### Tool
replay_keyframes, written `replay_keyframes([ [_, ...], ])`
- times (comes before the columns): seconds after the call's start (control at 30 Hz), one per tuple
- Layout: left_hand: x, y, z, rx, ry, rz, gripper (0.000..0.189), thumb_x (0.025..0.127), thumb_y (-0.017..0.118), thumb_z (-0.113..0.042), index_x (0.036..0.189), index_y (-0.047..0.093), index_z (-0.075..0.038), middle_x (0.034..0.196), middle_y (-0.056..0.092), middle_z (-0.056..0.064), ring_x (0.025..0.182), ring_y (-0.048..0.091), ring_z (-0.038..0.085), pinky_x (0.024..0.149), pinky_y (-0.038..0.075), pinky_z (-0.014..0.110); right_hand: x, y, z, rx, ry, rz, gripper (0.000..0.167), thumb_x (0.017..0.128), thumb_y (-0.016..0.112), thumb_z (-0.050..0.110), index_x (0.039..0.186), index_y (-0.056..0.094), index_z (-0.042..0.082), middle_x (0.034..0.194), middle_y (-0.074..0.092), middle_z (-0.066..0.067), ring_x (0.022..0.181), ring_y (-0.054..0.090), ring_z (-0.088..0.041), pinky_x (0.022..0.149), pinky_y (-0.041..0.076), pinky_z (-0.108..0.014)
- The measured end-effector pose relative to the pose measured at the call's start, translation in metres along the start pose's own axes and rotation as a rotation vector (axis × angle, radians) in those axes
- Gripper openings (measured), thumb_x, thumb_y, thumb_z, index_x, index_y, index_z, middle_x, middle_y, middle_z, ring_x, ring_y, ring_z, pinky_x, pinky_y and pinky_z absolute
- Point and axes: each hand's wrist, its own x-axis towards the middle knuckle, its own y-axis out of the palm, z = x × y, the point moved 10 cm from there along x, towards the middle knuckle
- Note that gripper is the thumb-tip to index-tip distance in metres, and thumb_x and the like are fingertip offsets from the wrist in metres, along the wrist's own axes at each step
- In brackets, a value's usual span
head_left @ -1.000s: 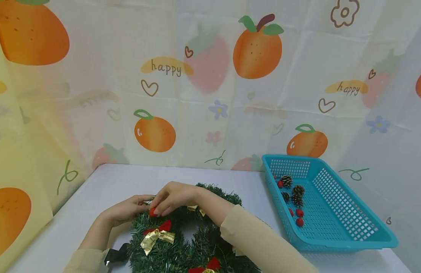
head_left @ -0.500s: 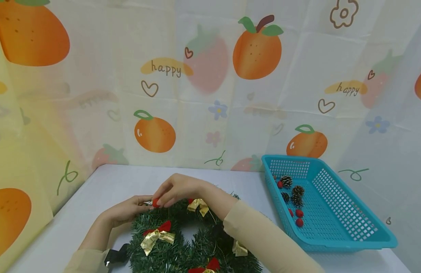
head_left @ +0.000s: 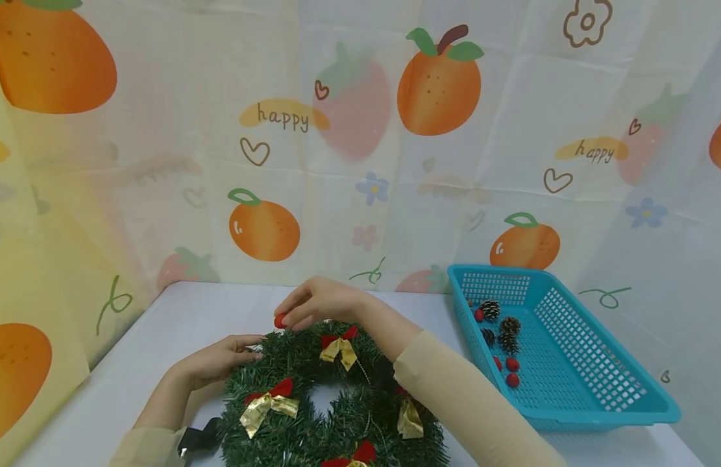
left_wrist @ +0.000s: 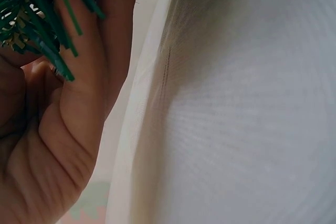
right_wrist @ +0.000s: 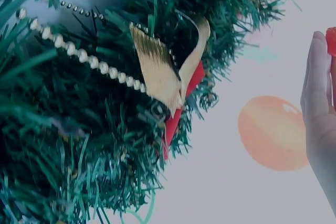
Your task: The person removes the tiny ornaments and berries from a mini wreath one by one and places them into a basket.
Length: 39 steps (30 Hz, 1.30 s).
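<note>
A green tinsel wreath with red and gold bows lies at the front of the table, its near part cut off by the frame. My left hand holds its upper left edge; in the left wrist view the fingers reach in among the green strands. Between thumb and fingertips my right hand pinches a small red ball at the wreath's far rim. The right wrist view has that ball at its edge, with a gold bow and a bead string on the wreath.
A blue plastic basket stands on the right of the white table, holding several pine cones and small red balls. Behind hangs a fruit-printed cloth. A black strap is by the left wrist.
My right hand, with the red ball, has moved away from the left hand's fingertips, rightward and toward the wreath's far rim. The left hand stays at the wreath's edge.
</note>
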Motion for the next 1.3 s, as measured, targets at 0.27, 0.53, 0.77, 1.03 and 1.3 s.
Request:
replay_keyframes([
  [0.27,0.001,0.0,-0.002,0.019,0.012,-0.011,0.072,0.104,0.051,-0.03,0.155,0.018,0.008,0.158,0.011,0.039,0.144,0.007,0.06,0.111,0.025,0.071,-0.007,-0.017,0.0,0.006,-0.003,-0.035,0.031,0.095,0.063,0.004,0.125,0.066,-0.003,0.128,0.066,-0.02,0.104,0.07,-0.019,0.099,0.054,-0.038],
  [0.53,0.003,-0.002,0.0,0.007,0.028,-0.005,0.075,0.102,0.053,-0.031,0.155,0.017,0.008,0.157,0.01,0.041,0.116,0.056,0.042,0.088,0.053,0.038,-0.02,-0.042,-0.003,0.006,-0.003,-0.089,0.032,0.094,0.064,0.005,0.126,0.065,-0.001,0.129,0.066,-0.018,0.105,0.07,-0.018,0.1,0.054,-0.038],
  [0.77,0.002,0.0,0.003,0.002,0.018,-0.001,0.074,0.103,0.052,-0.03,0.155,0.016,0.008,0.159,0.002,0.039,0.143,-0.001,0.06,0.112,0.015,0.072,-0.032,-0.067,-0.011,0.031,-0.014,-0.134,0.035,0.095,0.063,0.005,0.129,0.063,-0.002,0.132,0.064,-0.019,0.108,0.068,-0.018,0.101,0.053,-0.037],
  [1.03,0.003,-0.002,0.002,0.017,0.032,0.005,0.075,0.102,0.053,-0.031,0.155,0.016,0.008,0.159,0.005,0.039,0.145,0.005,0.059,0.108,0.039,0.06,-0.052,-0.095,-0.022,0.072,-0.026,-0.175,0.042,0.097,0.06,0.004,0.137,0.053,-0.007,0.133,0.06,-0.024,0.125,0.058,-0.037,0.105,0.05,-0.037],
  [1.3,0.003,-0.002,0.003,0.012,0.027,0.004,0.075,0.102,0.053,-0.031,0.155,0.016,0.007,0.159,0.004,0.038,0.144,0.002,0.059,0.112,0.027,0.068,-0.081,-0.129,-0.032,0.092,0.013,-0.287,0.038,0.098,0.059,0.006,0.135,0.056,-0.003,0.136,0.059,-0.019,0.116,0.065,-0.02,0.11,0.046,-0.043],
])
